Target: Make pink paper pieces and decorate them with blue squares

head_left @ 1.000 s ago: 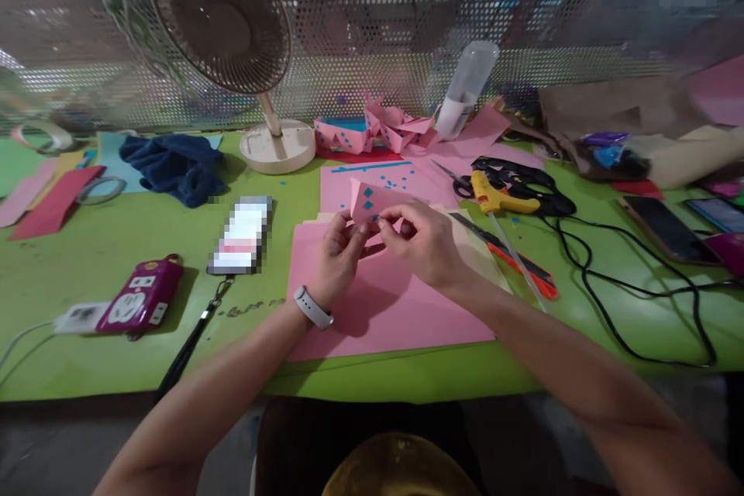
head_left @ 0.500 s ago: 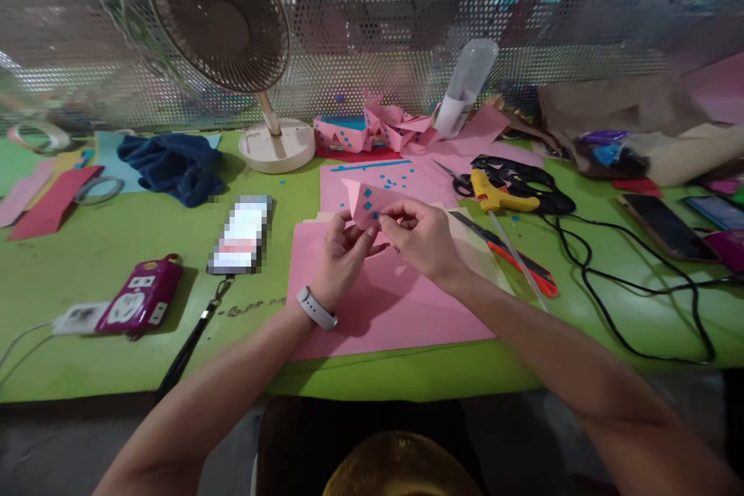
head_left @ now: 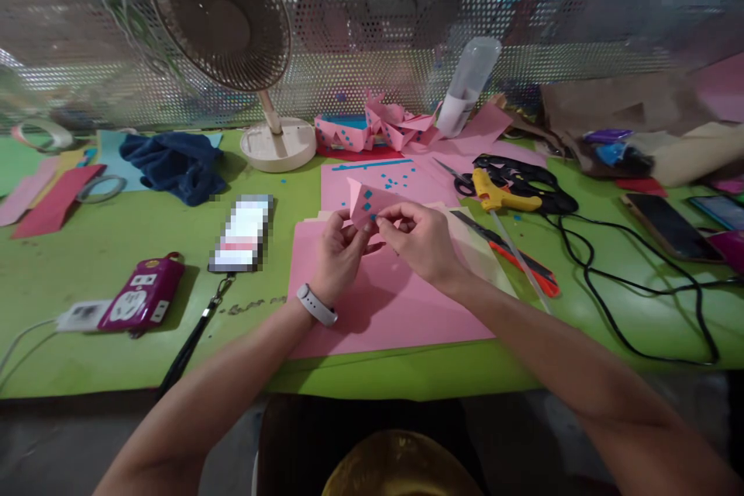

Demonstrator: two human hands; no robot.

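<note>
A folded pink paper piece (head_left: 359,198) with small blue diamonds on it is held up over the pink sheets (head_left: 372,310). My left hand (head_left: 340,252) grips its lower edge between thumb and fingers. My right hand (head_left: 421,240) is closed in a pinch at the paper's lower right, its fingertips at a small blue paper piece (head_left: 373,218) against the pink surface. Behind the hands, several blue bits (head_left: 395,181) and thin blue strips (head_left: 372,165) lie on another pink sheet (head_left: 334,190). Part of the folded paper is hidden by my fingers.
Folded pink paper shapes (head_left: 342,133) sit at the back beside a clear bottle (head_left: 470,81). To the right lie scissors (head_left: 450,172), a yellow glue gun (head_left: 500,192), a red-black cutter (head_left: 526,263) and black cable (head_left: 610,283). A fan (head_left: 279,143), phone (head_left: 241,236) and purple power strip (head_left: 142,294) stand left.
The blue piece at my fingertips has shifted slightly left and down on the folded pink paper, together with my right fingertips. My left hand keeps its grip.
</note>
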